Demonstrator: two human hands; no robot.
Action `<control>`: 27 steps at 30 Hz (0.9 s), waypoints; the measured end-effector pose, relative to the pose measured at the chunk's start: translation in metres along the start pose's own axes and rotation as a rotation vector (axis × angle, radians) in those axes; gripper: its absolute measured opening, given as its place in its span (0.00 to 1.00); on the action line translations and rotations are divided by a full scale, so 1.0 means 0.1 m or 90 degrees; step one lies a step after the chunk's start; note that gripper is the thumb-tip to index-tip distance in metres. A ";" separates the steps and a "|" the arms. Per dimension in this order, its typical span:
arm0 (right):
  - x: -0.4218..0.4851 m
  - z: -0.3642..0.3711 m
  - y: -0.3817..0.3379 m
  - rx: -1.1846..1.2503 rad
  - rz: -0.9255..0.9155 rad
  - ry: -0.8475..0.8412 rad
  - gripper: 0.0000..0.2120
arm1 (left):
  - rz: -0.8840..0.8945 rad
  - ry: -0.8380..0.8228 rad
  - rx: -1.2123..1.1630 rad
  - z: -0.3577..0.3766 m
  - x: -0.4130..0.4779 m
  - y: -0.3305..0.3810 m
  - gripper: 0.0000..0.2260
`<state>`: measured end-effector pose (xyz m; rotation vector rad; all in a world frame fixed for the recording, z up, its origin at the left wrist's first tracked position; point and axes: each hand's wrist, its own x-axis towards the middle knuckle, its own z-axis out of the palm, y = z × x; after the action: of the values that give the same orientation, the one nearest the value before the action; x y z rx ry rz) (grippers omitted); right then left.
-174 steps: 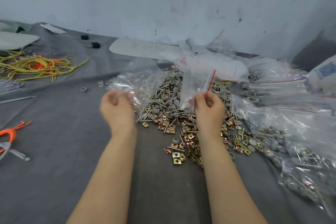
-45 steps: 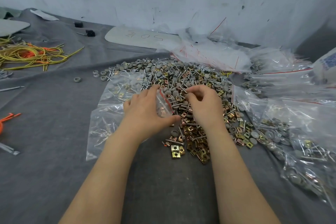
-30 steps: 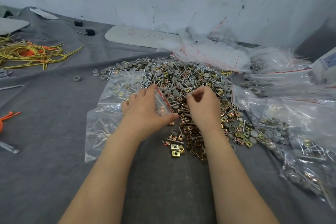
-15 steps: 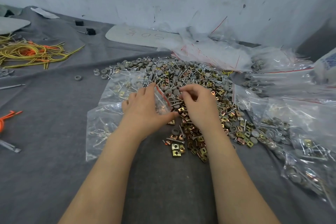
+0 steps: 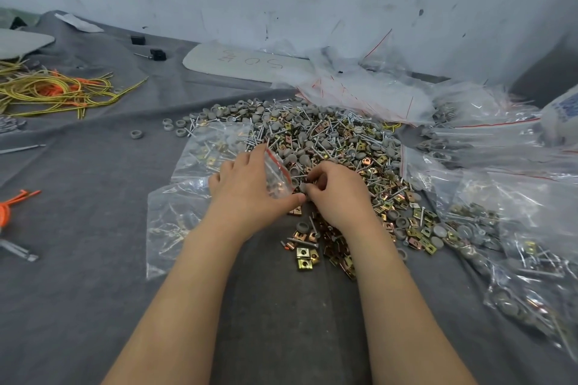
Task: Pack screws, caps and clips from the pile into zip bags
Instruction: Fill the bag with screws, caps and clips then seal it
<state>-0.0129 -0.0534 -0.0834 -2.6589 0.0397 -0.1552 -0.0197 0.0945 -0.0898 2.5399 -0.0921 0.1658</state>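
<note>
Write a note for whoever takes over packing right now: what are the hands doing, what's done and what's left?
Left hand holds a small bag open at the near edge of the pile.
Right hand pinches what looks like a grey cap at the bag's mouth.
Done: filled bags lie left of the pile, with more on the right.
Left: most of the pile is loose. Drop the cap in, then keep filling.
</note>
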 end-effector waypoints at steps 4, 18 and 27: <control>0.00 0.00 -0.02 -0.007 -0.024 -0.010 0.09 | 0.001 0.003 0.023 0.02 0.00 0.03 0.48; 0.04 -0.14 0.10 0.303 0.023 0.129 0.11 | 0.309 0.002 0.060 0.38 -0.29 0.52 0.44; 0.05 -0.07 0.07 0.372 0.019 0.132 0.02 | 0.063 -0.048 0.105 0.14 0.00 0.04 0.60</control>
<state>-0.0090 -0.0632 -0.0796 -2.0509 0.0865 -0.3708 -0.0187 0.0834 -0.0989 2.7073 -0.2440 0.1198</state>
